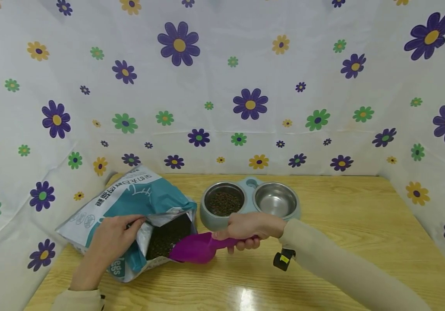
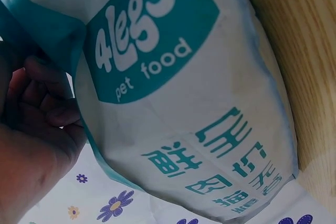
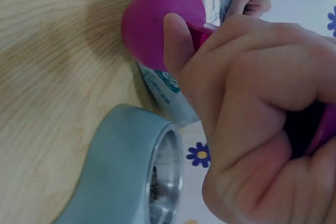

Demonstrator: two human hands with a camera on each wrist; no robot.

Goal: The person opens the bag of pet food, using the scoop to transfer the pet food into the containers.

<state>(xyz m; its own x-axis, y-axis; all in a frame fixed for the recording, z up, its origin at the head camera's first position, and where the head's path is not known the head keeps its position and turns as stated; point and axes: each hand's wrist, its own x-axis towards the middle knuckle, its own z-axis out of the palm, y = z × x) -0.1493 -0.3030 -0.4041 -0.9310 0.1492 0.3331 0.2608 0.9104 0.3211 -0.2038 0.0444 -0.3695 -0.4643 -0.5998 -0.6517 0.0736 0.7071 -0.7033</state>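
A white and teal pet food bag [image 1: 129, 198] lies on its side at the table's left, its mouth spread toward the right. Dark kibble [image 1: 165, 237] shows inside. My left hand [image 1: 115, 237] pinches the upper edge of the mouth; the left wrist view has its curled fingers [image 2: 44, 85] beside the bag's printed face [image 2: 184, 93]. My right hand [image 1: 249, 231] grips the handle of a magenta scoop [image 1: 197, 248], whose front end is at the bag's opening. From the right wrist, the scoop's rounded underside [image 3: 152, 24] is visible; what it carries is hidden.
Behind the right hand stands a pale blue double pet bowl [image 1: 210, 220]. Kibble lies in its left steel bowl [image 1: 224, 199]; the right steel bowl [image 1: 276, 201] is bare metal. A flowered cloth [image 1: 214, 73] hangs around the wooden table [image 1: 342, 216].
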